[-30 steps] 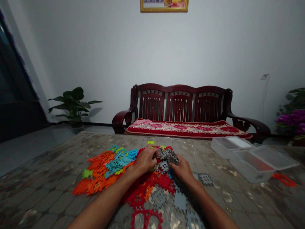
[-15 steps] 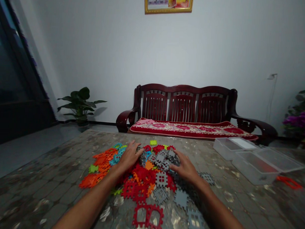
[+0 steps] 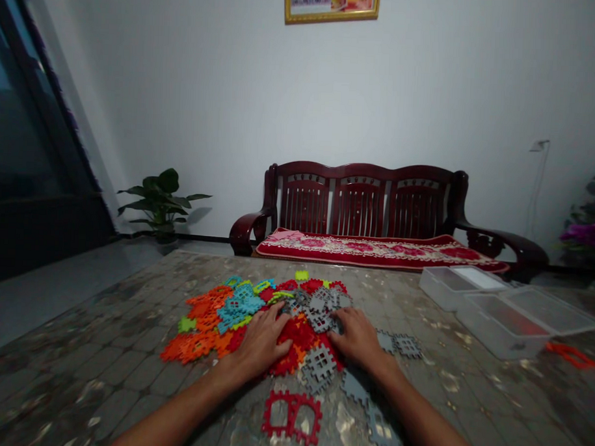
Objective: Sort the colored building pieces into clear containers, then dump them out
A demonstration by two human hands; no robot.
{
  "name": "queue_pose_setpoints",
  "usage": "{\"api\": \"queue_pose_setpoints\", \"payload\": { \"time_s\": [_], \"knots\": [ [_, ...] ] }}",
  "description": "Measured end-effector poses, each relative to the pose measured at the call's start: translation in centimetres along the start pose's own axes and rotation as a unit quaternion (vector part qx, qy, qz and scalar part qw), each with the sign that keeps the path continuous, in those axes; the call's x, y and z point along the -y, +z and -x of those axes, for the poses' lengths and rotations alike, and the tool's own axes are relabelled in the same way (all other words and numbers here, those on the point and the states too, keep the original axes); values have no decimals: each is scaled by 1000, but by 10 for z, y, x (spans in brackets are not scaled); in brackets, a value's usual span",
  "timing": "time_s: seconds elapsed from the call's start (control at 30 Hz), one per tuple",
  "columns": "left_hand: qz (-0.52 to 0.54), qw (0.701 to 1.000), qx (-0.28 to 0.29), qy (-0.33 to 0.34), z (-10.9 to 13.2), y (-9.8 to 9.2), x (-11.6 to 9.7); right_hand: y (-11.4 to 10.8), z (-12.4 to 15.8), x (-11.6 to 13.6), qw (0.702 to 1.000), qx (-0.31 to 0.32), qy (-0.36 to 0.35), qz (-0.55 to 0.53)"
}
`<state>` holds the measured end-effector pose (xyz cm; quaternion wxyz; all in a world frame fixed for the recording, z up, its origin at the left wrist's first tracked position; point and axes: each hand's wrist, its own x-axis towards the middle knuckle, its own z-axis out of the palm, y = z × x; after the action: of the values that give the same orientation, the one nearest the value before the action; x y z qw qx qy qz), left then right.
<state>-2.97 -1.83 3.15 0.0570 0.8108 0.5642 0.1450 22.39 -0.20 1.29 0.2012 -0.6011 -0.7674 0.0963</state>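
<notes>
A heap of flat plastic interlocking tiles with notched edges spreads over the table. My left hand [image 3: 263, 337] lies on the red tiles [image 3: 296, 337] in the middle, fingers stretched forward and thumb apart. On the heap's right side, my right hand [image 3: 358, 336] rests with bent fingers and thumb apart against the grey tiles [image 3: 320, 303]; its fingertips are partly hidden. Blue tiles [image 3: 240, 305] and orange tiles [image 3: 195, 345] lie left of my left hand. Closer to me are a grey lattice tile [image 3: 318, 368] and two joined red window-shaped tiles [image 3: 291, 416].
The patterned table [image 3: 116, 373] stretches out on both sides. Lidded clear plastic boxes [image 3: 501, 328] stand at the right, with an orange piece [image 3: 571, 355] beside them. Beyond the table is a dark wooden bench [image 3: 354, 205]; a potted plant [image 3: 164, 202] stands at the left.
My left hand has come back toward me and slightly right, uncovering more blue and green tiles. My right hand has shifted slightly nearer. Some red and grey tiles between them have moved.
</notes>
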Motion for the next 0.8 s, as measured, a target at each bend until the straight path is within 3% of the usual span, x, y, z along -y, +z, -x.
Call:
{"api": "queue_pose_setpoints", "payload": {
  "time_s": [0.13,0.3,0.47,0.57,0.67,0.8],
  "knots": [
    [44,999,-14,16,-13,-5,-3,2,-4,-1,998,-42,20,-31],
    [66,997,-42,-17,-23,-11,-14,2,-18,-17,969,-123,40,-209],
    [66,988,-104,92,8,-1,-33,-12,-21,-42,950,-158,26,-269],
    [74,983,-43,160,38,10,-40,-17,-19,-58,951,-185,49,-244],
    [73,980,46,180,58,19,-43,-14,-17,-71,953,-199,73,-216],
    [40,980,67,181,63,24,-48,-4,-15,-80,958,-213,75,-174]
  ]
}}
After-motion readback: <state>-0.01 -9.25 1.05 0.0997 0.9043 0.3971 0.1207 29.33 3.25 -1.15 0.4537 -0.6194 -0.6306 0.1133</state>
